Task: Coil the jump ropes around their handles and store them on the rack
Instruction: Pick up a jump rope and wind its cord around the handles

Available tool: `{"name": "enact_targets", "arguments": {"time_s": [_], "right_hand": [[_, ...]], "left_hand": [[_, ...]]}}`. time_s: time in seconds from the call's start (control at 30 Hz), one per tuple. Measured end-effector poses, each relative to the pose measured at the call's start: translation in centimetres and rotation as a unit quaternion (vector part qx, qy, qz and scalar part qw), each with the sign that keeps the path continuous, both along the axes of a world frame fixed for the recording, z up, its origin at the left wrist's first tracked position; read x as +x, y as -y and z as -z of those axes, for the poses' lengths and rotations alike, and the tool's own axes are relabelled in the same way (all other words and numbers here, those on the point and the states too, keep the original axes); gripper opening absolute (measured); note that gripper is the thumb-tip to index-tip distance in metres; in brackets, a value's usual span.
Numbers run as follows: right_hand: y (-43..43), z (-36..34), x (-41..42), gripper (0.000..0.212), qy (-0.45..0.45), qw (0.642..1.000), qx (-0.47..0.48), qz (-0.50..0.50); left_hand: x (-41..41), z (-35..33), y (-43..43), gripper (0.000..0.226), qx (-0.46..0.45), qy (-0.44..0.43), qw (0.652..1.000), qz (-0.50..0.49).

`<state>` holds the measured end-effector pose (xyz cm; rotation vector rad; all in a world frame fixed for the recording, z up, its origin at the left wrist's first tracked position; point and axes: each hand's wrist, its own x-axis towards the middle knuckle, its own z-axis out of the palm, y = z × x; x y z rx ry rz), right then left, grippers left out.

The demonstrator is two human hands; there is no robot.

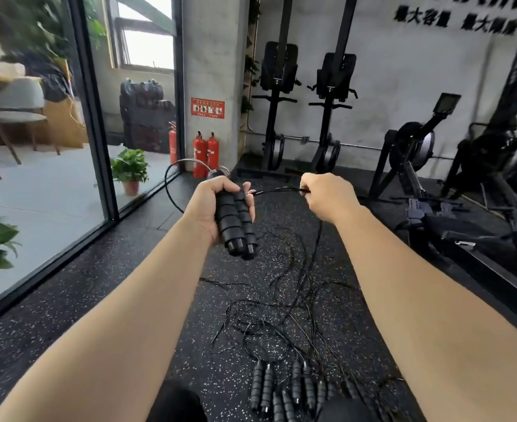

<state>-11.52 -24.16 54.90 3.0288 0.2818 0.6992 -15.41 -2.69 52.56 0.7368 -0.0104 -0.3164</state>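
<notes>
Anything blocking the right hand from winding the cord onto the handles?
Nothing visible. Left hand grips both handles; right hand pinches the cord, bare between them. Below, the cord trails into tangled ropes on the floor, which might snag.

There is one camera, up on the person's head. It looks forward and down, close over both arms, at the speckled floor (135, 269) and the far gym wall (403, 71).
</notes>
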Motion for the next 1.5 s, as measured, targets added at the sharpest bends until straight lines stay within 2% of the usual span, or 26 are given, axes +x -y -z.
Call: {"name": "enact_targets", "arguments": {"time_s": [0.13, 0.2, 0.27, 0.33, 0.53, 0.6, 0.67, 0.77, 0.83, 0.9, 1.03, 1.17, 1.27, 1.37, 1.43, 1.5], "right_hand": [[1.9, 1.6, 0.5, 0.015, -0.029, 0.998, 0.042, 0.043], [2.3, 2.5, 1.0, 0.012, -0.042, 0.993, 0.104, 0.04], [2.4, 3.5, 1.7, 0.008, -0.051, 0.986, 0.153, 0.036], [2.6, 4.7, 2.7, 0.008, -0.062, 0.981, 0.178, 0.041], [2.3, 8.4, 7.2, 0.021, -0.107, 0.973, 0.195, 0.058], [2.1, 9.1, 8.6, 0.03, -0.106, 0.975, 0.188, 0.06], [2.2, 9.6, 9.6, 0.034, -0.118, 0.981, 0.14, 0.062], [2.5, 10.2, 10.3, 0.035, -0.152, 0.984, 0.039, 0.086], [2.7, 10.7, 10.3, 0.034, -0.15, 0.983, 0.031, 0.103], [2.8, 11.2, 10.1, 0.035, -0.149, 0.982, 0.053, 0.106], [2.3, 12.0, 9.0, 0.033, -0.167, 0.972, 0.158, 0.058], [-0.1, 12.4, 7.1, 0.025, -0.214, 0.931, 0.291, -0.041], [-2.2, 12.1, 4.9, 0.033, -0.272, 0.879, 0.376, -0.107], [-3.0, 12.5, 3.3, 0.047, -0.335, 0.85, 0.389, -0.117], [-3.0, 13.2, 3.0, 0.054, -0.345, 0.851, 0.377, -0.122], [-2.7, 13.7, 3.0, 0.055, -0.32, 0.868, 0.36, -0.119]], "left_hand": [[0.2, 0.6, -1.2, 0.029, 0.017, -0.016, 1.0, -0.021], [0.5, 1.4, -1.8, 0.026, 0.109, -0.032, 0.994, 0.001], [0.9, 2.5, -2.6, 0.027, 0.268, -0.043, 0.961, 0.045], [1.3, 3.6, -3.7, 0.03, 0.377, -0.059, 0.92, 0.089], [3.8, 6.4, -6.6, 0.049, 0.541, -0.039, 0.826, 0.154], [4.5, 6.5, -6.5, 0.046, 0.552, -0.025, 0.819, 0.155], [5.0, 6.3, -5.9, 0.042, 0.562, -0.005, 0.812, 0.16], [5.4, 5.9, -4.4, 0.017, 0.592, 0.023, 0.79, 0.16], [5.6, 5.6, -3.3, 0.021, 0.598, 0.042, 0.781, 0.175], [5.6, 5.6, -2.3, 0.016, 0.617, 0.057, 0.763, 0.183], [5.4, 6.3, -0.6, 0.016, 0.68, 0.073, 0.7, 0.205], [4.8, 7.0, 0.6, 0.021, 0.709, 0.1, 0.666, 0.211], [4.3, 7.1, 1.4, 0.021, 0.757, 0.13, 0.612, 0.187], [3.7, 7.7, 1.7, 0.026, 0.804, 0.169, 0.551, 0.15], [3.0, 8.2, 1.6, 0.03, 0.838, 0.198, 0.498, 0.106], [2.2, 8.9, 1.5, 0.039, 0.858, 0.225, 0.457, 0.064]]}}
